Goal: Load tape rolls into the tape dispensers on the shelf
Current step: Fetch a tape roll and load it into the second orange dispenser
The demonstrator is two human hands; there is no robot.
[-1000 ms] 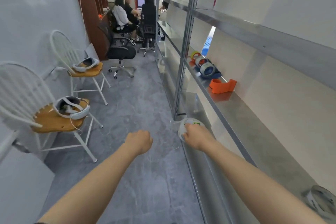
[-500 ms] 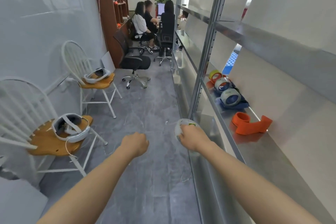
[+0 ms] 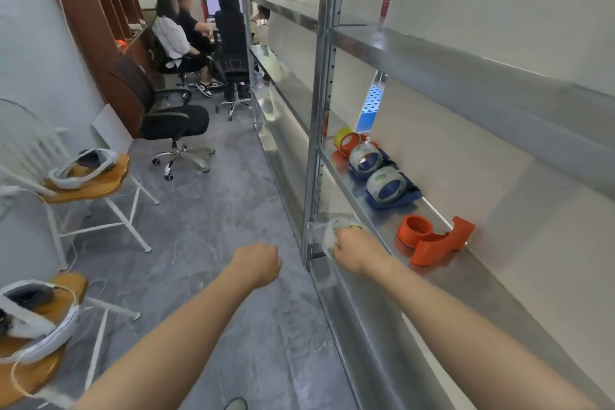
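My right hand (image 3: pixel 353 251) grips a clear tape roll (image 3: pixel 339 230) with a white core, held just in front of the metal shelf (image 3: pixel 492 280) edge. An empty orange tape dispenser (image 3: pixel 432 238) lies on the shelf just right of that hand. Farther along stand two blue dispensers carrying tape rolls (image 3: pixel 387 188) (image 3: pixel 364 158), and beyond them an orange dispenser with a yellow roll (image 3: pixel 347 140). My left hand (image 3: pixel 258 263) is a closed fist over the aisle floor, holding nothing.
A steel upright post (image 3: pixel 316 143) stands just left of the held roll. White chairs with headsets (image 3: pixel 83 166) (image 3: pixel 30 313) line the left wall. A black office chair (image 3: pixel 166 120) stands in the aisle, and people sit at a desk (image 3: pixel 199 33) at the far end.
The view has moved forward along the shelf, so the orange dispenser is now beside my right hand. Both hands keep their grip and pose.
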